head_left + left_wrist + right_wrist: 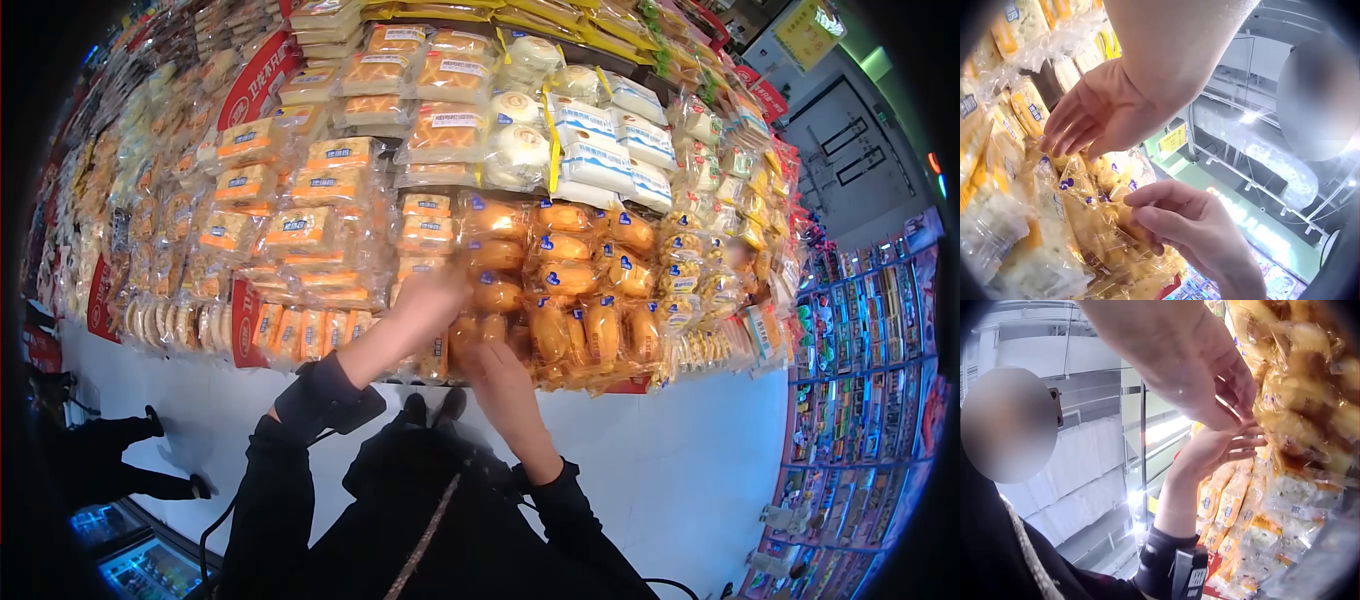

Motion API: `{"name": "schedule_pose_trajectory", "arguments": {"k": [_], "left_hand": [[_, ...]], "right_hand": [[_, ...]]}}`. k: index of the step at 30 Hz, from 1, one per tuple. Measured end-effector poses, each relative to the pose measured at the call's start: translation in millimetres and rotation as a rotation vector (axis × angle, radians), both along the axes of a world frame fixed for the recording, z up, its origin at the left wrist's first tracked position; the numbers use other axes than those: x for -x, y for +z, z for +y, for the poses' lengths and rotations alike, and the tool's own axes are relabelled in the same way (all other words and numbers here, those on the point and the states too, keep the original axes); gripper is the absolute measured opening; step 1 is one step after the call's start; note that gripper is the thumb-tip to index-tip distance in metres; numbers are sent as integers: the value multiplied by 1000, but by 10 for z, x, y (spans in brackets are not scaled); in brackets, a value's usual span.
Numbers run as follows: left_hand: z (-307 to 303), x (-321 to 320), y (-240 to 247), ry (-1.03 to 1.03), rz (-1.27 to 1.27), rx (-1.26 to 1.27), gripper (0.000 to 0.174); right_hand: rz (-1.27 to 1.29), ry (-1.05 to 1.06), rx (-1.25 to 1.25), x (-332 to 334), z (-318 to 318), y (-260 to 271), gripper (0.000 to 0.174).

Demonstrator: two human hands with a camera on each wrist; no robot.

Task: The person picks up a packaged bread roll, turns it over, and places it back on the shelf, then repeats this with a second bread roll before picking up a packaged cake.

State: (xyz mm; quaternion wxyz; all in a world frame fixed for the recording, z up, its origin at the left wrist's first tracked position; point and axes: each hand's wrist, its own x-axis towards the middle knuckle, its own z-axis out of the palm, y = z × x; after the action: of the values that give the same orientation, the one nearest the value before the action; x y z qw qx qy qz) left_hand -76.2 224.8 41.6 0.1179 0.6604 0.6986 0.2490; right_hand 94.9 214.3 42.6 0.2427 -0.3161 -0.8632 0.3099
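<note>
Plastic-wrapped golden bread rolls [565,278] with blue labels lie in rows at the front of a display. My left hand [432,298], blurred in the head view, reaches over their left side. In the left wrist view the left hand [1100,112] has its fingers spread loosely, with nothing in its grasp. My right hand [498,375] is at the front edge of the rolls. The left wrist view shows the right hand [1191,219] with loosely bent fingers, tips right at the wrappers. In the right wrist view both hands overlap, close beside the rolls [1304,394].
Orange-labelled packaged cakes [310,232] are stacked left of the rolls, and white-and-blue packets [590,145] behind them. A red sign strip [246,322] hangs at the display's front. Shelves [860,350] stand to the right. Another person's legs [130,455] are at the left.
</note>
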Motion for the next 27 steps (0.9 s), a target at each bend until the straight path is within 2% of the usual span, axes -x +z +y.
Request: {"name": "schedule_pose_trajectory", "arguments": {"k": [3,9,12,15,18,21,22,24,27], "left_hand": [[107,-28,-61,54,-133,24,22],[172,-74,-47,107,-123,112,21],[169,-106,-4,127,-205,114,20],[173,-108,-97,125,-198,59,17],[188,-94,-158,93,-307,-10,14],[227,-22,-309,132,-641,112,16],[221,-15,-319,156,-679,140,17],[210,-10,-332,203,-752,198,19],[165,-22,-264,177,-647,92,19]], "right_hand": [[-66,24,7,-21,-11,-73,13],[-167,79,-16,-57,-16,-94,15],[-99,54,-68,-14,26,15,21],[-68,6,-235,6,100,-49,27],[-90,36,-196,-14,122,-89,37],[34,-107,-104,14,156,-4,46],[52,-141,-59,8,175,21,49],[89,-210,32,-12,218,54,54],[102,-215,71,-1,242,27,54]]}}
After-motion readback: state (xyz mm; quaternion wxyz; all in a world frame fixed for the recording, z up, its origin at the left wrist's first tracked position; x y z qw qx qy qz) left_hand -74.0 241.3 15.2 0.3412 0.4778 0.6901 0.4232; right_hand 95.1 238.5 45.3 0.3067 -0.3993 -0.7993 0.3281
